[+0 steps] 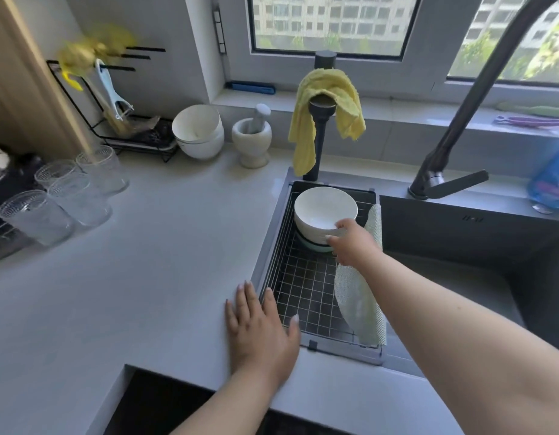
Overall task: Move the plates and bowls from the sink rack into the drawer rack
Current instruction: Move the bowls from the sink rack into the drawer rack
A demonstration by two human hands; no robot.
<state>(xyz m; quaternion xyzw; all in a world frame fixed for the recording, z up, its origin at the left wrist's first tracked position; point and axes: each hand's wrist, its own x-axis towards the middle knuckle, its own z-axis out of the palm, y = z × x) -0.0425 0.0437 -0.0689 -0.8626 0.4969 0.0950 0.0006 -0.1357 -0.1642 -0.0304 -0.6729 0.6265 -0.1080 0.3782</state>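
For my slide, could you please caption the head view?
Right hand grips the stacked white bowls in the sink rack; left hand rests flat on the counter.

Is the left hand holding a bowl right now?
No, the left hand lies flat on the counter edge; only the right hand touches the stacked bowls.

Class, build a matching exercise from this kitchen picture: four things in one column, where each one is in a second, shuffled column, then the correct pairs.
Things
1. yellow cloth
2. stack of white bowls
3. drinking glasses
4. left hand

Places
A. in the sink rack
B. flat on the counter edge beside the rack
C. draped over the small black tap
D. on the counter at far left

Pairs: 1-C, 2-A, 3-D, 4-B
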